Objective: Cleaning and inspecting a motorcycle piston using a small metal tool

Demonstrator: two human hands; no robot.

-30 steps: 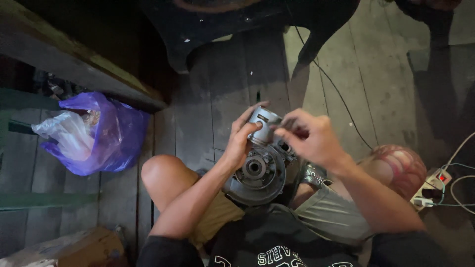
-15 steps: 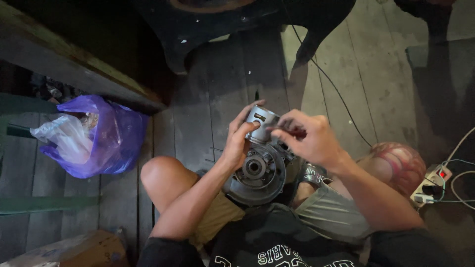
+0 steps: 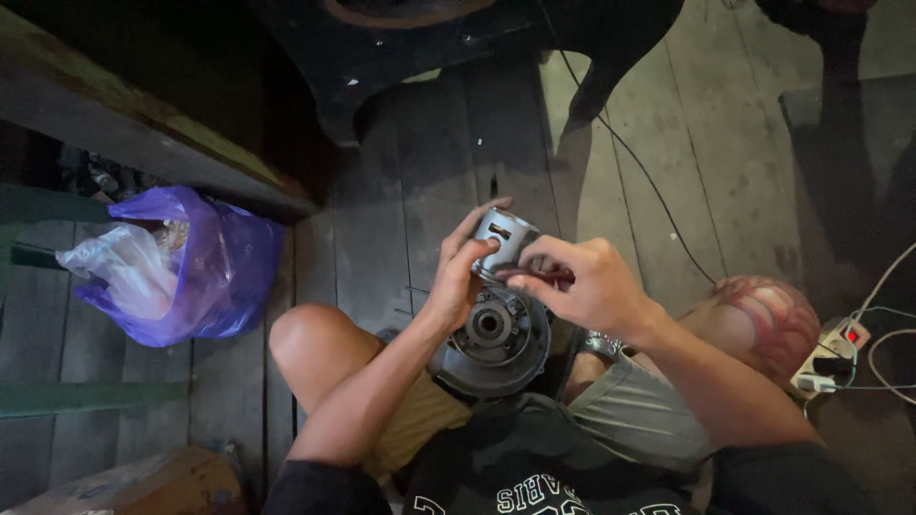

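Both hands' fingers (image 3: 489,250) on a metal cylinder (image 3: 506,236) above a round motor part (image 3: 493,336).

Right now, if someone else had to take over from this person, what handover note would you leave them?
Left hand: grips the small metal cylinder from the left, thumb and fingers around it.
Right hand: pinches a thin dark tool at the cylinder's lower edge.
The cylinder is held just above the round metal assembly, which rests in the lap between the knees.
Whether the cylinder is attached to the assembly cannot be told.
Nearby: purple bag on the floor to the left, power strip to the right.
Done: cylinder in hand, tool on it. Left: unclear from this view.
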